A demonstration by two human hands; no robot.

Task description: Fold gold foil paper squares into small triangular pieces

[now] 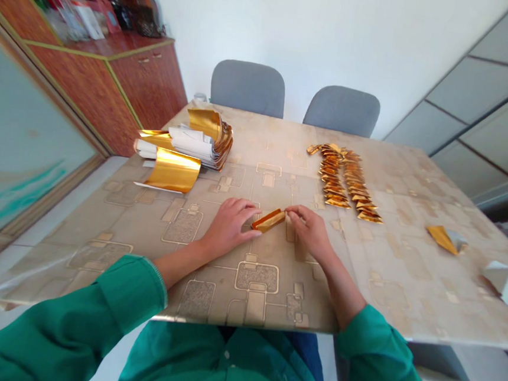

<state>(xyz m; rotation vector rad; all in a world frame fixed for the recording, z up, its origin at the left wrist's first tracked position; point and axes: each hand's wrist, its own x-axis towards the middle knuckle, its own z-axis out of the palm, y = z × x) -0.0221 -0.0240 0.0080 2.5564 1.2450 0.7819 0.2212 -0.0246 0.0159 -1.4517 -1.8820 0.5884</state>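
Note:
A narrow folded piece of gold paper [270,220] lies slanted just above the patterned tablecloth, between my two hands. The thumb of my left hand [232,223] is against the paper's left end. Its fingers are spread, leaving a gap between fingertips and paper. At the paper's right end, my right hand [308,226] pinches the tip between thumb and fingers. To the left is a pile of gold-and-white paper sheets [178,171], some curled. Two overlapping rows of folded gold pieces [336,177] lie beyond my right hand.
Two grey chairs [248,88] stand at the table's far side. On the right of the tablecloth [297,301] lie a loose gold paper piece [443,238] and a white-backed one [506,284]. A wooden cabinet [150,80] stands at the back left.

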